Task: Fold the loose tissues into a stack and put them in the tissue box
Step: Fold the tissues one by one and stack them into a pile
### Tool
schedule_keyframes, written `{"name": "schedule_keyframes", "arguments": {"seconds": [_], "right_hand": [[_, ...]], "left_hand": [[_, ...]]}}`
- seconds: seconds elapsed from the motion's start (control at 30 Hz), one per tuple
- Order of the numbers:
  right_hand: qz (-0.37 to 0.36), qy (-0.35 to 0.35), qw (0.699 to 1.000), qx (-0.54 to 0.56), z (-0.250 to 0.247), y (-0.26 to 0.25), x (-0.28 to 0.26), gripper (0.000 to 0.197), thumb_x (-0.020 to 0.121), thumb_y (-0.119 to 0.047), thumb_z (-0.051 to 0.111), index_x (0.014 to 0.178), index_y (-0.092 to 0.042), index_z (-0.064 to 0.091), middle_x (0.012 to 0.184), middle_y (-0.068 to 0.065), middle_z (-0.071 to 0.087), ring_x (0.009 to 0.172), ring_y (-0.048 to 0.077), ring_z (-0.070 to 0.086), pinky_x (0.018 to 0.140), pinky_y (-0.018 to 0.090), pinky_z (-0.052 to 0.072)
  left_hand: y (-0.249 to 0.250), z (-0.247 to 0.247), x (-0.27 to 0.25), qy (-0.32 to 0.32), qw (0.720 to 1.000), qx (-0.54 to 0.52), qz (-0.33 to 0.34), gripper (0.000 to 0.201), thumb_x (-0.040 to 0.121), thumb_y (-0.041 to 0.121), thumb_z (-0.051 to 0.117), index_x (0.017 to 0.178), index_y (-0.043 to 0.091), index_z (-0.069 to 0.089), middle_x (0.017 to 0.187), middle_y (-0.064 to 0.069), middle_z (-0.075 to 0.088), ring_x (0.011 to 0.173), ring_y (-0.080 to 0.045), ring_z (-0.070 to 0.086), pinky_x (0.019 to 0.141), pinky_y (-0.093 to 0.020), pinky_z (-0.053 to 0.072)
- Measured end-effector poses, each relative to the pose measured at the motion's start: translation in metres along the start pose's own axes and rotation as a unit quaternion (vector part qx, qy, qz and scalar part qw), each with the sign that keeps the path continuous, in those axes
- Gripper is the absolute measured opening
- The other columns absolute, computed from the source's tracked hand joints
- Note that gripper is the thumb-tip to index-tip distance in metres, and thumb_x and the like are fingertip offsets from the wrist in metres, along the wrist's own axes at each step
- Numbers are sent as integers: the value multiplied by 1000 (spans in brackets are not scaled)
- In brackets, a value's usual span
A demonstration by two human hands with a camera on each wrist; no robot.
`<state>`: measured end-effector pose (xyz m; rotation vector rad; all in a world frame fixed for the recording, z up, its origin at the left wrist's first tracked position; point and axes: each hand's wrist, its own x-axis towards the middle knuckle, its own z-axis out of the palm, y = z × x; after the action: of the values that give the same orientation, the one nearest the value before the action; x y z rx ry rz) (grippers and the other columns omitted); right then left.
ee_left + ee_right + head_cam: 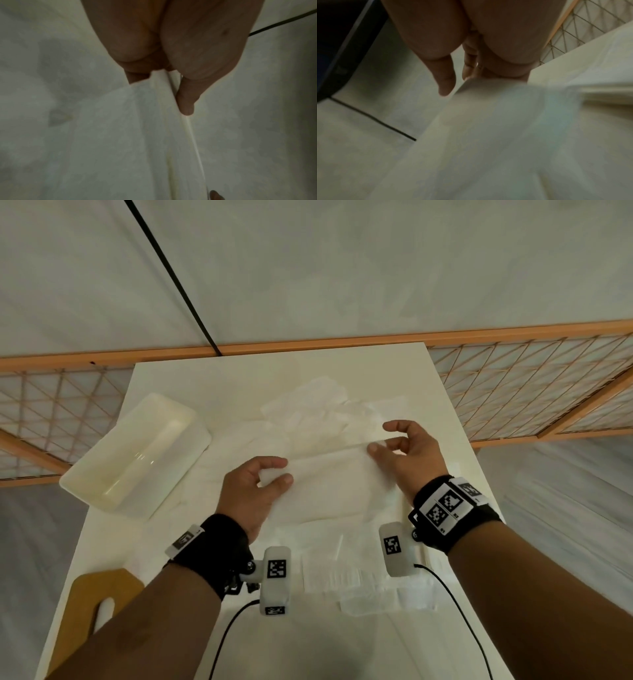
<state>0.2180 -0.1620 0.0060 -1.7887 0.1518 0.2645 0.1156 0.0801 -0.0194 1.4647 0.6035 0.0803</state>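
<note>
1. The tissue (329, 484) in hand is a thin, limp white sheet held above the middle of the table (239, 378), stretched between both hands with a straight upper edge. It looks partly doubled over, so my judgement is that this one is mid-fold.
2. The left hand (251, 491) pinches the sheet's left end between thumb and curled fingers; the left wrist view shows the thumb (187, 100) pressed along a layered edge.
3. The right hand (409, 453) takes the right corner in a narrow pinch of thumb and forefinger, the other fingers curled loosely above.
4. Nearer the person lies a folded stack (373, 583), flat, rectangular and faintly embossed in bands, so some folding seems done.
5. Beyond the hands a crumpled loose pile (325, 405) of soft, translucent sheets remains on the far middle of the table; much folding is left.
6. The tissue box (137, 453) sits at the left, well apart from the stack: a glossy cream plastic tub with rounded corners, open and with nothing visible inside. Loading it has not begun.
7. The table is smooth and off-white; a tan wooden board (96, 604) pokes in at the near left, and an orange-framed lattice rail (513, 385) runs behind.
</note>
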Motion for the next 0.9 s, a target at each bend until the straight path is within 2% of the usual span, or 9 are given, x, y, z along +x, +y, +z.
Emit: {"name": "schedule_keyframes", "arguments": {"seconds": [0.07,0.17,0.33,0.43,0.5,0.57,0.67,0.77,0.9], "right_hand": [[34,-40,997,-55,1,9,0,45,82,-20,85,119,-27,61,92,-2,70,79,17,69,69,33,56],[94,-80,986,-115,8,30,-2,41,83,-13,83,117,-22,63,87,2,76,79,22,73,73,36,60],[153,-101,965,-188,17,54,-9,44,81,-19,84,116,-26,58,87,0,76,79,18,74,70,33,59],[150,-117,958,-215,23,53,-12,45,83,-20,82,116,-28,53,87,-1,76,73,12,75,61,26,53],[150,-125,958,-211,25,53,-12,44,82,-19,83,114,-27,54,90,-1,75,71,11,76,67,31,60],[157,-128,952,-228,26,54,-13,44,80,-25,85,112,-27,54,86,-2,76,76,13,75,75,36,62],[155,-116,938,-289,29,57,-18,49,78,-37,86,113,-26,52,100,-3,69,90,16,68,77,31,56],[143,-108,934,-307,32,59,-21,48,83,-37,82,117,-25,51,103,-3,65,93,16,64,77,29,53],[128,-72,951,-273,36,59,-18,47,86,-33,80,124,-22,54,109,-7,63,97,16,62,85,31,53]], "left_hand": [[-5,-10,4,32,997,65,11,23,82,13,85,90,33,78,105,-4,73,114,-38,65,99,-58,53],[-17,-16,5,50,992,118,5,37,81,11,83,97,44,73,106,-4,73,105,-30,68,89,-54,59],[-34,-20,3,80,987,138,-17,36,83,14,83,109,32,64,108,-7,69,99,-24,68,83,-40,59],[-34,-19,5,101,985,138,-35,42,81,25,85,115,33,61,111,-7,65,100,-25,66,87,-41,57],[-35,-19,7,120,982,138,-50,42,81,29,85,114,33,60,114,-8,62,100,-26,64,88,-43,57],[-39,-20,5,117,980,149,-63,36,83,26,84,111,30,60,117,-7,58,110,-25,58,95,-45,54],[-49,-20,-1,93,981,152,-75,31,85,17,82,107,27,61,110,-6,58,113,-27,58,92,-39,53],[-53,-21,-7,73,986,137,-64,42,84,11,81,117,29,62,121,-5,60,119,-21,54,97,-38,51],[-48,-23,-6,61,989,131,-24,41,85,2,78,108,33,65,107,6,66,101,-17,65,88,-31,53]]}}
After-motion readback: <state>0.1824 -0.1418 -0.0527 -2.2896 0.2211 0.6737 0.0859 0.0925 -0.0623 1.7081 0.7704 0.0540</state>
